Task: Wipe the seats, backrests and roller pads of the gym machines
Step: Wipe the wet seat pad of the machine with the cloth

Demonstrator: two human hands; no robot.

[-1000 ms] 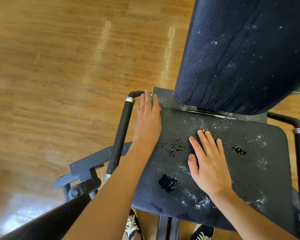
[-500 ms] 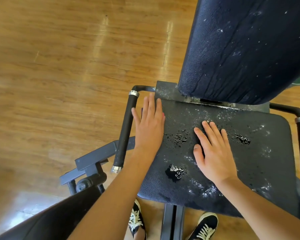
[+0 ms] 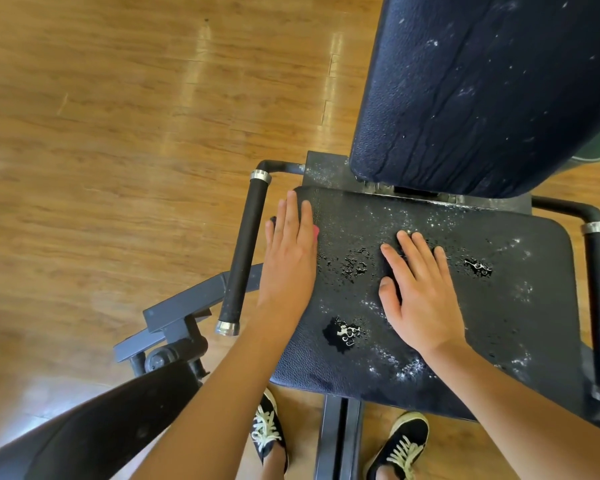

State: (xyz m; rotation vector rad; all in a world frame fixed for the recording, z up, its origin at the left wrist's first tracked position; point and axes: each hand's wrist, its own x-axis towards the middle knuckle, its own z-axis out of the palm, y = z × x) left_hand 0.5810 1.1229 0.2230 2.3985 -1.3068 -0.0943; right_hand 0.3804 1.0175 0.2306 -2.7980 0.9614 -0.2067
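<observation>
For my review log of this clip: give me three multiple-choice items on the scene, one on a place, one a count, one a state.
1. Where does the left hand lie? A) on the backrest B) at the left edge of the seat C) on the floor
2. How many shoes show? A) one B) two C) four
3. The seat's surface is: A) dry B) under a towel C) speckled with droplets
Key: B, palm flat beside the side handle; B, one each side of the frame post; C, beads and white specks across it.
</observation>
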